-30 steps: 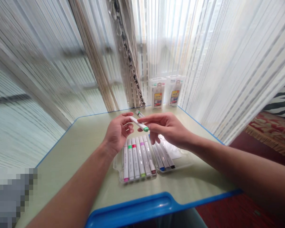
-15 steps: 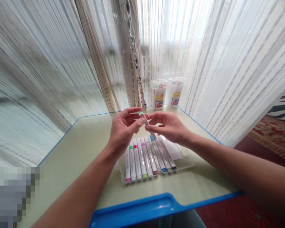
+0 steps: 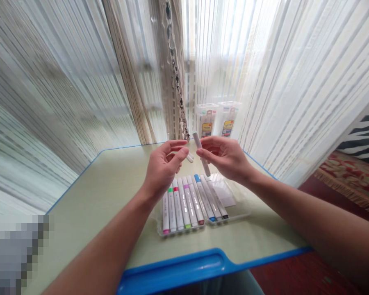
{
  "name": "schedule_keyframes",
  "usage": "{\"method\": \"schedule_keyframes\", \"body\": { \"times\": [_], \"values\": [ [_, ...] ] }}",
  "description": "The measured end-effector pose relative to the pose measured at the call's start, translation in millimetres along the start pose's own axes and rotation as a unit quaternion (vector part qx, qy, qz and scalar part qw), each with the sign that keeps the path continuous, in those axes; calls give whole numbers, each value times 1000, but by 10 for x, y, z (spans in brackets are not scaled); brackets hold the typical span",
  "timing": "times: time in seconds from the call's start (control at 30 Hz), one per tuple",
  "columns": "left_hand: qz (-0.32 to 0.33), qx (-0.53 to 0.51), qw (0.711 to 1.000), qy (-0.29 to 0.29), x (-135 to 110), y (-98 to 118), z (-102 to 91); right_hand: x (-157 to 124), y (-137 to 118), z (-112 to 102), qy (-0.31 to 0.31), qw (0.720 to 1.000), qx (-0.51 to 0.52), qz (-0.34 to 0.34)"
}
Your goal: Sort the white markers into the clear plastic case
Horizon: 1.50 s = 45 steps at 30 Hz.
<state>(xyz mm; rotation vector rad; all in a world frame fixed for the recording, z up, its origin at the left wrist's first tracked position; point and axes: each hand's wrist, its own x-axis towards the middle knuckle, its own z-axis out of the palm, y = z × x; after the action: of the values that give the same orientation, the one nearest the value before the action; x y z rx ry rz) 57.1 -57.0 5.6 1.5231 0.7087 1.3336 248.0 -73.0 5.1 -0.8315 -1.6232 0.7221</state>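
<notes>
My right hand (image 3: 226,157) pinches a white marker (image 3: 202,153) between thumb and fingers, holding it tilted above the table. To its left, my left hand (image 3: 166,166) is apart from that marker, thumb and fingers slightly spread with nothing plainly in them. A small white piece (image 3: 190,157) shows beside the left thumb; whether it touches the hand I cannot tell. Below both hands, an opened clear plastic case (image 3: 181,232) bears a row of white markers (image 3: 180,205) with coloured ends. Several more, one with blue ends (image 3: 204,200), lie in its right half.
Two clear marker boxes (image 3: 206,123) with yellow labels stand at the table's far edge. The pale green table (image 3: 110,196) has a blue rim with a moulded tray (image 3: 175,264) in front. String curtains (image 3: 80,82) hang around the back. A patterned fabric (image 3: 350,176) lies at right.
The marker has moved right and upward in my right hand and stands steeper. My left hand has let go of it and the hands are farther apart.
</notes>
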Motion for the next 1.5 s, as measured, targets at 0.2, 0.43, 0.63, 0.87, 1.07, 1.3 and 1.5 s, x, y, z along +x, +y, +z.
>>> {"method": "schedule_keyframes", "body": {
  "times": [0.2,0.43,0.63,0.87,1.07,1.3,1.5],
  "values": [
    [-15,83,996,33,14,-47,-32,101,-63,-174,-4,992,-32,119],
    [-19,128,992,-13,-13,-39,12,147,27,-265,-89,963,-121,225],
    [49,235,961,-137,-155,54,112,150,11,-309,-132,943,-137,273],
    [172,309,885,-302,-298,135,237,135,-25,-304,-173,925,-159,300],
    [175,313,855,-374,-329,119,275,126,-26,-284,-205,909,-193,308],
    [207,352,812,-417,-363,46,328,144,-52,-291,-245,884,-284,280],
    [220,348,811,-415,-379,22,341,161,-60,-316,-265,858,-372,235]
  ]
}}
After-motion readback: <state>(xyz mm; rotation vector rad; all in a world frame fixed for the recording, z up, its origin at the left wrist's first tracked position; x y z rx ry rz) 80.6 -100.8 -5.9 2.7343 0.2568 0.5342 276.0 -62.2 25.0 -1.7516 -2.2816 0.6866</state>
